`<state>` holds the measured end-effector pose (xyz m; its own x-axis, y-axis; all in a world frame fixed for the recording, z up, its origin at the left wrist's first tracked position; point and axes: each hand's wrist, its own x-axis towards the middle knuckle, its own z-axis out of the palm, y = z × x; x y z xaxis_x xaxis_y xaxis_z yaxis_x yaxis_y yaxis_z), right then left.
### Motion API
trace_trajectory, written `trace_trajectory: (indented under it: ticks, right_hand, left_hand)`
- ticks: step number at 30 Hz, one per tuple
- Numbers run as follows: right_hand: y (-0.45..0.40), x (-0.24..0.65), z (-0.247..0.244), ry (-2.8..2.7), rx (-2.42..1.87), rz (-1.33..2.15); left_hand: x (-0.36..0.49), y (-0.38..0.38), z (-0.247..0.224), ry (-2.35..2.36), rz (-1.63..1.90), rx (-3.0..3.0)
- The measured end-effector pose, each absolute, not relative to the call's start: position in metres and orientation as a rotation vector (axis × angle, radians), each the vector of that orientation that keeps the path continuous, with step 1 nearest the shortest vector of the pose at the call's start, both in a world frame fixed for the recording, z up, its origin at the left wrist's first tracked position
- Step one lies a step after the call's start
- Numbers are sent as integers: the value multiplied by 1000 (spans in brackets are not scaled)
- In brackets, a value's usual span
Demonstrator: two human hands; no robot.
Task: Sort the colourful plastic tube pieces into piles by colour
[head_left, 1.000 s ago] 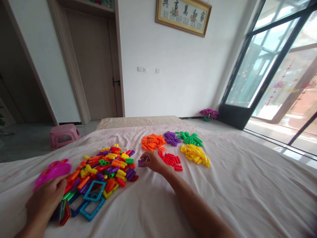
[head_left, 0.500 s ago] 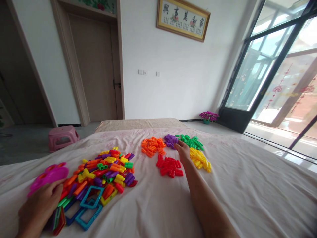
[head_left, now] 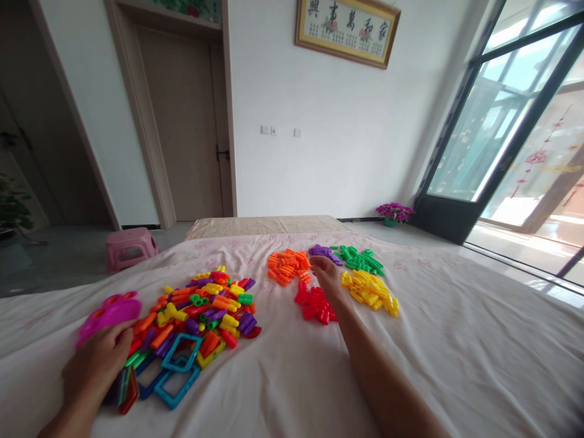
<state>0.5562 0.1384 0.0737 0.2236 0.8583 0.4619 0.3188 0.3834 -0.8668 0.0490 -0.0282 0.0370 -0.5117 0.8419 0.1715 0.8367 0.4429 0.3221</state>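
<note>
My right hand (head_left: 327, 277) is over the gap between a pile of orange plastic building pegs (head_left: 286, 267) and a pile of purple ones (head_left: 329, 253). Its fingers are curled together, and anything inside them is hidden. Red pegs (head_left: 314, 304) lie beneath the wrist, partly covered by it; yellow pegs (head_left: 371, 291) are on its right and green pegs (head_left: 360, 260) beyond. At the left edge of a mixed-colour heap of pegs (head_left: 207, 310) rests my left hand (head_left: 101, 359), fingers bent, their tips partly hidden. Just behind it is a bright pink plastic piece (head_left: 114, 309).
Blue square frame tiles (head_left: 177, 389) and a few coloured flat tiles (head_left: 128, 392) lie in front of the heap. A pale patterned sheet (head_left: 274, 389) covers the surface. On the floor stand a pink stool (head_left: 131, 249) and a pot of purple flowers (head_left: 395, 213).
My right hand has shifted left from the purple pile's right side toward the orange pegs. My left hand stays beside the mixed heap. The view has turned slightly left.
</note>
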Motion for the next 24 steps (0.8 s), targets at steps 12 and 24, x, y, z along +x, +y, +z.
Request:
trace_trajectory:
  ticks: [12, 24]
  right_hand:
    - [48, 444, 82, -2397, -732, 714]
    - [57, 456, 77, -2154, -892, 492]
  left_hand:
    - [65, -35, 55, 2621, 555, 1447]
    - [56, -32, 44, 2659, 578, 1525]
